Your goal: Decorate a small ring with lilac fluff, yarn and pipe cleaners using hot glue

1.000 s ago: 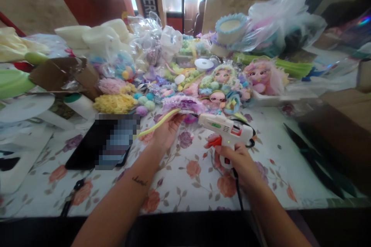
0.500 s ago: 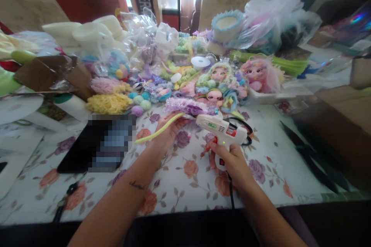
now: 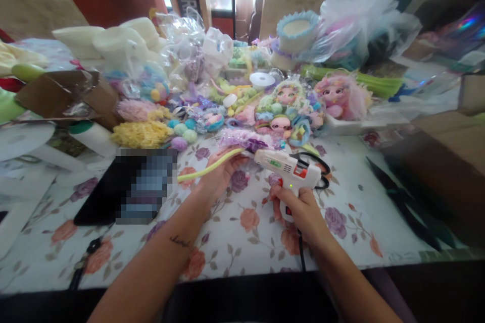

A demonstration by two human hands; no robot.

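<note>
My right hand (image 3: pixel 297 204) grips a white hot glue gun (image 3: pixel 286 165), with a finger at its red trigger and a green light lit on its body. The gun's nozzle points left, at the underside of a fluffy lilac craft piece (image 3: pixel 246 140) with purple trim. My left hand (image 3: pixel 223 169) is closed on that piece from below; some fingertips are hidden behind it. A pale yellow fuzzy stem (image 3: pixel 208 167) runs from the piece leftward across my left hand. Whether the nozzle touches the piece, I cannot tell.
A tablet (image 3: pixel 125 186) lies left of my forearm. Black scissors (image 3: pixel 409 207) rest at the right, near a cardboard box (image 3: pixel 447 161). Behind the hands are pompoms (image 3: pixel 185 133), doll-faced pieces (image 3: pixel 280 123), a ribbon spool (image 3: pixel 261 79) and plastic bags (image 3: pixel 364 20).
The glue gun has shifted slightly left, its nozzle closer to the lilac piece. That piece has turned a little in my left hand, and the yellow stem sits slightly lower along its middle.
</note>
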